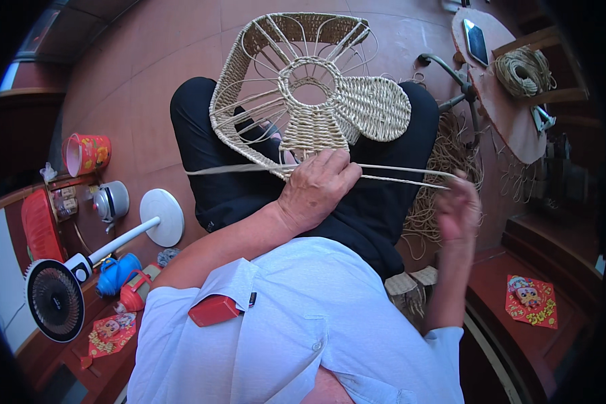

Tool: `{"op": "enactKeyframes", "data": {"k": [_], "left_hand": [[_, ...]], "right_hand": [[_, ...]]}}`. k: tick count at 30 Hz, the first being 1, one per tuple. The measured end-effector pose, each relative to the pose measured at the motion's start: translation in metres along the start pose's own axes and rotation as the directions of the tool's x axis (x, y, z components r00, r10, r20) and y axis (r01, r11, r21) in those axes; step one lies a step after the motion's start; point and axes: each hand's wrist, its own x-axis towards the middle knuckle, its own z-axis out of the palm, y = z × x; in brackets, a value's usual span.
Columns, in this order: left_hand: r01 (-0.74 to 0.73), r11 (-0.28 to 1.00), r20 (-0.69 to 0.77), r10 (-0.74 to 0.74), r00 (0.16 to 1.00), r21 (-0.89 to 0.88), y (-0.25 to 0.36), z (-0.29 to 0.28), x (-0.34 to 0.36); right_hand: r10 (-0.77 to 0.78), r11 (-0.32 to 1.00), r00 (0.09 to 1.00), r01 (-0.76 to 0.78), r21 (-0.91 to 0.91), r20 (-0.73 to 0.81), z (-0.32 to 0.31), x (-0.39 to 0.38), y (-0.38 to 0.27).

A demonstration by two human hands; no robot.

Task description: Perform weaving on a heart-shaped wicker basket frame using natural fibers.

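A partly woven straw-coloured basket rests across my lap. It has a ring at its centre, filled woven petals to the right and near side, bare wire spokes elsewhere, and a braided wall round the far and left sides. My left hand is closed on its near edge, below the near petal; the fingertips are partly hidden. From there a pale twisted cord runs right in two strands to my right hand, whose curled fingers hold it out beyond my knee. Another length of cord stretches left past my left hand.
Loose cord lies heaped on the floor at right. Beyond it, a round-edged board carries a phone and a cord coil. At left stand a white fan, a kettle, a blue jug and a red patterned bucket.
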Motion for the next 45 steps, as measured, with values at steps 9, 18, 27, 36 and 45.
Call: {"op": "enactKeyframes", "data": {"k": [9, 18, 27, 36, 45], "left_hand": [[-0.017, 0.997, -0.092, 0.009, 0.996, -0.079, -0.009, 0.009, -0.005], [0.285, 0.950, -0.034, -0.291, 0.956, -0.127, 0.003, -0.007, -0.004], [0.485, 0.846, 0.105, -0.473, 0.875, -0.224, 0.004, -0.016, 0.006], [0.302, 0.938, 0.074, -0.294, 0.953, -0.171, -0.002, -0.019, -0.003], [0.325, 0.898, 0.141, -0.296, 0.945, -0.296, -0.002, -0.025, -0.003]], "right_hand": [[-0.584, 0.784, 0.602, 0.244, -0.571, -0.545, -0.371, -0.059, -0.368], [-0.625, 0.613, 0.691, 0.146, -0.777, -0.364, -0.264, -0.106, -0.337], [0.284, 0.661, 0.938, -0.042, -0.749, 0.197, 0.084, -0.063, 0.060], [0.218, 0.914, 0.919, -0.075, -0.398, 0.327, 0.108, -0.017, 0.128], [0.321, 0.925, 0.922, -0.256, -0.282, 0.215, 0.124, -0.014, 0.133]]}}
